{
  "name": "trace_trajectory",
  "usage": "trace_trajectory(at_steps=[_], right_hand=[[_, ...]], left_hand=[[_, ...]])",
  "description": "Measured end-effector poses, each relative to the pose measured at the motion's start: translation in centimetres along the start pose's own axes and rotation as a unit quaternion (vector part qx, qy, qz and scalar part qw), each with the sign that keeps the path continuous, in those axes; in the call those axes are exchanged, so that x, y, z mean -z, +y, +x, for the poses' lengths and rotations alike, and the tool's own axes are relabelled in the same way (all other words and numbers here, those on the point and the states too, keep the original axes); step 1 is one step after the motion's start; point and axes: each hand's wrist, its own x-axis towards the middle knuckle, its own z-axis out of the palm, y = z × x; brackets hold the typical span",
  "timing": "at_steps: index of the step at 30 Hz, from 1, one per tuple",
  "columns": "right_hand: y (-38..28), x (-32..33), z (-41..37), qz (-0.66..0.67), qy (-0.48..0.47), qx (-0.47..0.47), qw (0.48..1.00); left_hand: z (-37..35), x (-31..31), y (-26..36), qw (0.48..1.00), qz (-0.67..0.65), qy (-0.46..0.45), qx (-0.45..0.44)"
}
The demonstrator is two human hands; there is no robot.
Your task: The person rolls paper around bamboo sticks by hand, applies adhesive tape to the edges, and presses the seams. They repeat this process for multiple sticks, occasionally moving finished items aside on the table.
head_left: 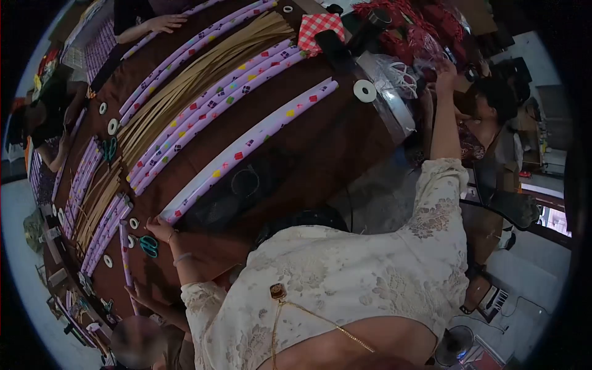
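My left hand is at the near left end of a long purple patterned tube, its fingers closed on that end. The tube lies diagonally on the brown table. My right hand is raised at the upper right, beside red packaged material; what it holds, if anything, is too small to make out. A clear plastic bag with white cord lies just left of it. Next to my left hand are a white tape roll and green-handled scissors.
More purple tubes and brown paper strips cover the table's far side. A tape roll lies right of the long tube. Co-workers' hands are at the far edge and lower left. Another person is at the right.
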Motion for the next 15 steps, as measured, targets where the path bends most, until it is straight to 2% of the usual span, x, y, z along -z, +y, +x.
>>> trace_trajectory(at_steps=[1,3,5,7,8,9,10,12,13,15], right_hand=[[0.3,0.0,0.4,-0.001,-0.003,-0.002,1.0],[0.7,0.3,1.1,0.082,-0.035,0.005,0.996],[2.0,0.9,1.2,0.12,-0.049,0.004,0.992],[3.5,0.6,0.2,-0.079,0.098,-0.027,0.992],[5.0,1.7,1.0,-0.152,0.059,-0.156,0.974],[8.7,6.2,2.5,-0.443,-0.044,-0.076,0.892],[11.5,9.3,3.8,-0.686,-0.143,0.013,0.714],[11.6,7.4,0.4,-0.73,-0.076,-0.067,0.676],[11.2,6.2,-1.5,-0.736,-0.103,-0.019,0.669],[13.0,6.2,-1.1,-0.741,-0.133,-0.062,0.655]], left_hand=[[0.0,-0.1,-0.2,1.0,0.001,0.001,0.003],[0.1,-0.3,-0.4,0.998,-0.052,0.003,0.028],[0.3,-0.4,-0.6,0.999,-0.039,0.007,0.027],[0.0,-0.2,0.0,0.999,-0.027,0.01,0.025],[-0.1,0.1,0.8,1.0,-0.002,0.006,0.022],[-0.3,0.4,1.4,1.0,0.023,0.002,0.02],[-0.3,0.5,1.6,0.999,0.023,0.003,0.022],[-0.3,0.6,1.7,1.0,0.024,0.002,0.019],[-0.2,0.6,1.7,1.0,0.023,0.003,0.021],[-0.3,0.6,1.6,0.999,0.007,-0.006,0.03]])
